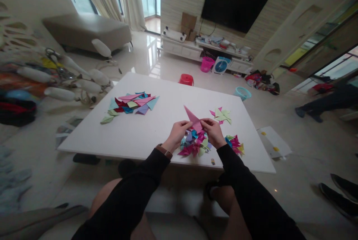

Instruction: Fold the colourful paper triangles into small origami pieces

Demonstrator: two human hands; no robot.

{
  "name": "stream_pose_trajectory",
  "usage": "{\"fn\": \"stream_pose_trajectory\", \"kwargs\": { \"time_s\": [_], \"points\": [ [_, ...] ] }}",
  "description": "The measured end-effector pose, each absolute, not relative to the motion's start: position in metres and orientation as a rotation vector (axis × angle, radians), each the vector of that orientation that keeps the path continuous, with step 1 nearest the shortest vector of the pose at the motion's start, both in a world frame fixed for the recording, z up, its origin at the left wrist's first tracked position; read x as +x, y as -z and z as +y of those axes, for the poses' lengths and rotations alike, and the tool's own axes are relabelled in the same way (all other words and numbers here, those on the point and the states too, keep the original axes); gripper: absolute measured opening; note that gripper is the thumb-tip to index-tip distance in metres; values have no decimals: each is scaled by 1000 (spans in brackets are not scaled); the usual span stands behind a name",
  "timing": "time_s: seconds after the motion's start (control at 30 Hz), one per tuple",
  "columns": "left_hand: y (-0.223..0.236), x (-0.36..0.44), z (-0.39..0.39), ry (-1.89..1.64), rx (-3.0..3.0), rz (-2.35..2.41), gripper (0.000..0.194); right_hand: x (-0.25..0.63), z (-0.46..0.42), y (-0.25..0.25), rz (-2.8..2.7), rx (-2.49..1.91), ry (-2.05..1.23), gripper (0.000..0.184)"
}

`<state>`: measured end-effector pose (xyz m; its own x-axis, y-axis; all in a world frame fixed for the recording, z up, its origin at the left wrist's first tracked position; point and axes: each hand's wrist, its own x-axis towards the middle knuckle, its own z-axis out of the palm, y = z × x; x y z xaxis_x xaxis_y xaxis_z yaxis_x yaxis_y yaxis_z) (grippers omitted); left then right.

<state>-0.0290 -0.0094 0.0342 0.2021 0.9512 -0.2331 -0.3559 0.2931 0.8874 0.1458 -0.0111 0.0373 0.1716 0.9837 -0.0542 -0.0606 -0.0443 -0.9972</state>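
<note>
Between both hands is a pink folded paper, its long point rising to the upper left. My left hand pinches its left edge, and my right hand pinches the right edge. Just beneath lies a heap of small folded paper pieces in magenta, blue, green and purple, partly covered by my hands. At the table's left is a pile of flat folded papers in pink, red, teal, green and purple. Light green and pink folded pieces lie beyond my right hand, and a smaller colourful cluster sits beside my right wrist.
Everything lies on a white table. A small sticker-like figure is near its front edge. Past the far edge stands a red stool or bucket; a light blue basin is by the right edge. A person's legs show at right.
</note>
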Motion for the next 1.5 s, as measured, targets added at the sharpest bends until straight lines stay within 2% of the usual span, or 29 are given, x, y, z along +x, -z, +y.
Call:
{"fn": "stream_pose_trajectory", "kwargs": {
  "time_s": [0.23, 0.43, 0.63, 0.87, 1.03, 1.2, 1.5],
  "points": [
    [-51, -48, -2, -1199, 689, 1059, 18, 140, 77, -40, -1102, -1345, -964, 39],
    [-63, -55, -3, -1152, 727, 979, 11, 137, 168, -6, -1184, -1564, -906, 29],
    [-65, -64, 4, -1162, 787, 984, 11, 127, 227, 28, -1338, -1714, -866, 20],
    [-66, -72, 17, -1174, 768, 988, 9, 133, 262, 33, -1514, -1938, -753, 15],
    [-66, -69, 17, -1146, 781, 1014, 8, 140, 244, 29, -1559, -2050, -614, 17],
    [-60, -66, 16, -1082, 873, 1039, 7, 155, 195, 10, -1636, -1989, -622, 22],
    [-18, -93, 47, -1133, 1059, 1381, 13, 194, -4, -37, -1650, -1615, -746, 27]
  ]
}}
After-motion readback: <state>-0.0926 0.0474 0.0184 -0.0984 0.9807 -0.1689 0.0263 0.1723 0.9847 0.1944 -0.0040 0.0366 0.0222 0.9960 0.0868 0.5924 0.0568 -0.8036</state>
